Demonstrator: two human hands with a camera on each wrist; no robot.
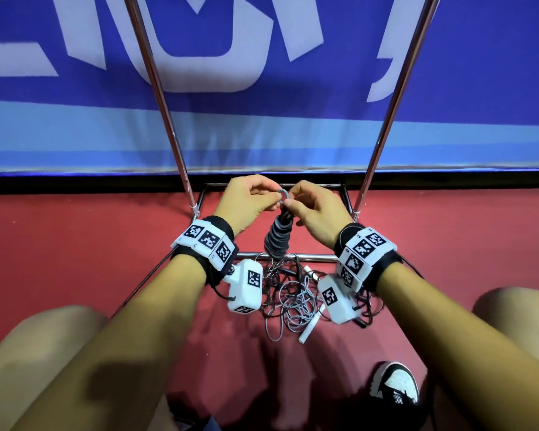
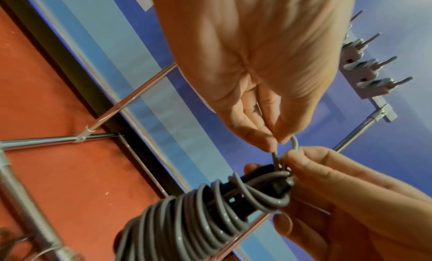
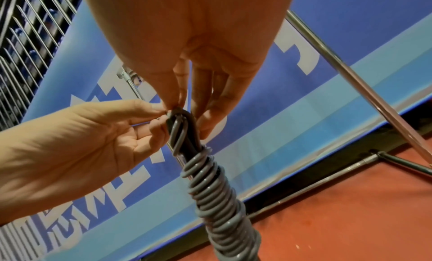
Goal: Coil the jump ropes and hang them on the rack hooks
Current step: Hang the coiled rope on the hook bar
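Note:
A jump rope (image 1: 277, 237) hangs as a tight bundle, its grey cord wound round black handles (image 2: 187, 218) (image 3: 217, 191). A small loop of grey cord (image 1: 282, 194) (image 2: 295, 142) sticks out of its top. My left hand (image 1: 273, 197) (image 2: 278, 141) pinches that loop between thumb and fingertip. My right hand (image 1: 293, 202) (image 3: 184, 106) pinches the top of the bundle just below the loop. Both hands are low, between the rack's two chrome poles (image 1: 156, 88) (image 1: 395, 98). The rack hooks (image 2: 364, 71) show only in the left wrist view, high above the hands.
A tangle of loose ropes (image 1: 293, 293) with a white handle (image 1: 308, 328) lies on the red floor (image 1: 75, 244) beneath my wrists, across the rack's base bar (image 1: 308, 257). A blue banner (image 1: 262, 135) stands behind the rack. My knees and a shoe (image 1: 395, 384) are near the bottom edge.

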